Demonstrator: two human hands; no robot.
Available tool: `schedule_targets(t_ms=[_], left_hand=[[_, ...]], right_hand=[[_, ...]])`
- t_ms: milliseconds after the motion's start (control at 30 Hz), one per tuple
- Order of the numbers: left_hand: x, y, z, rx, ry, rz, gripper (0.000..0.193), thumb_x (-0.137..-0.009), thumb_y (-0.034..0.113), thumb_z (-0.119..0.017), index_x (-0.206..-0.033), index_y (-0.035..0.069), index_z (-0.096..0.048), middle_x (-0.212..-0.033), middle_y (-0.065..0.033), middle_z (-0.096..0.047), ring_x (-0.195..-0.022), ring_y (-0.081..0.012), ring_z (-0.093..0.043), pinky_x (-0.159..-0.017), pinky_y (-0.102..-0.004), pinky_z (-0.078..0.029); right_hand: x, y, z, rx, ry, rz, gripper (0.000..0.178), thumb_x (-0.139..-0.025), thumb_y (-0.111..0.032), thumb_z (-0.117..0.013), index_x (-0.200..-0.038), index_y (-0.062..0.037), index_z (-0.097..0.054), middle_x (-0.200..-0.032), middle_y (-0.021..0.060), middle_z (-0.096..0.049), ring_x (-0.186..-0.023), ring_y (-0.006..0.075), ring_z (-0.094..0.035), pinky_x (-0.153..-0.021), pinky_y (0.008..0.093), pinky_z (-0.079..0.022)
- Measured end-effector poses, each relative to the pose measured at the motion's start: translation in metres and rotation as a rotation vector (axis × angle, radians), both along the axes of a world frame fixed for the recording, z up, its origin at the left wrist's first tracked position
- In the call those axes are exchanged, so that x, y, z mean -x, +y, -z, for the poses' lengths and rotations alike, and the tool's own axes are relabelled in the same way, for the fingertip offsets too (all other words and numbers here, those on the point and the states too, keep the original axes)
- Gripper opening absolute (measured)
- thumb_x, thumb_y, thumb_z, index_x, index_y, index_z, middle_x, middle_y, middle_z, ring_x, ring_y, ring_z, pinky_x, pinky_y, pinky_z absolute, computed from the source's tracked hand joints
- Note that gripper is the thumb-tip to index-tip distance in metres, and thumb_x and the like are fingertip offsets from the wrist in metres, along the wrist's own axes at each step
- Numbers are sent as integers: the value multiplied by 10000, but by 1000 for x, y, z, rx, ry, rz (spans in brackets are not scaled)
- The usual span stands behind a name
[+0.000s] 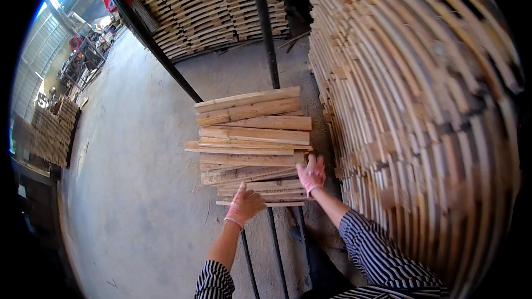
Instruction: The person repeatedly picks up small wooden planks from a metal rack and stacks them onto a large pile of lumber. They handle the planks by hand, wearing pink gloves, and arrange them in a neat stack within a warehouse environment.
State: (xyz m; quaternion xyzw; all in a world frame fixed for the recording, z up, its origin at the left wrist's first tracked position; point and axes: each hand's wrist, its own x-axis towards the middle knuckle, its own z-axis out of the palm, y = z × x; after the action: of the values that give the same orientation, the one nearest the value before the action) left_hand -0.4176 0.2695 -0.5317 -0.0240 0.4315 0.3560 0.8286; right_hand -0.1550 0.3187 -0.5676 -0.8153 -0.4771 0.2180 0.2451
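A loose pile of sawn wooden boards [252, 134] lies crosswise in front of me, on a frame with dark metal bars. Both hands wear pinkish-white gloves. My left hand [246, 206] is at the pile's near left edge, its thumb raised apart from the fingers and nothing held. Over the right ends of the boards is my right hand [312, 174], fingers spread and its grasp empty. Whether either hand touches the wood I cannot tell. The nearest board [260, 204] is a thin strip lying between my wrists.
A tall wall of stacked wooden strips [388, 105] rises close on my right. Another stack [194, 11] stands at the back, behind two upright dark poles [266, 33]. Concrete floor [133, 149] stretches left, toward a low wood stack [52, 130] and machinery [83, 61].
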Motion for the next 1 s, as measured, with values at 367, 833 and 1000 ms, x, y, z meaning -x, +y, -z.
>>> schedule_targets(t_ms=[367, 833, 1000], left_hand=[[-80, 126, 138, -14, -109, -524, 857, -896, 714, -534, -1519, 151, -360, -1546, -122, -394, -1416, -311, -365, -1197, -499, -272], [-81, 121, 139, -242, -167, -437, 885, -903, 723, -492, -1513, 92, -379, -1553, -98, -411, -1424, -295, -370, -1204, -458, -255], [-43, 37, 112, -267, -115, -337, 846, -963, 692, -402, -1534, 73, -322, -1516, -138, -443, -1348, -302, -472, -1171, -446, -334]], right_hand=[[18, 207, 16, 326, -423, -580, 1113, -748, -884, -488, -1516, -88, -374, -1536, 160, -415, -1386, 311, -412, -1144, 519, -273], [47, 189, -10, 482, -294, -755, 1151, -653, -892, -595, -1383, -9, -484, -1389, 190, -521, -1332, 306, -454, -1068, 448, -361], [45, 120, -39, 781, 73, -921, 1211, -618, -865, -651, -1399, 35, -434, -1337, 258, -568, -1223, 327, -591, -992, 392, -484]])
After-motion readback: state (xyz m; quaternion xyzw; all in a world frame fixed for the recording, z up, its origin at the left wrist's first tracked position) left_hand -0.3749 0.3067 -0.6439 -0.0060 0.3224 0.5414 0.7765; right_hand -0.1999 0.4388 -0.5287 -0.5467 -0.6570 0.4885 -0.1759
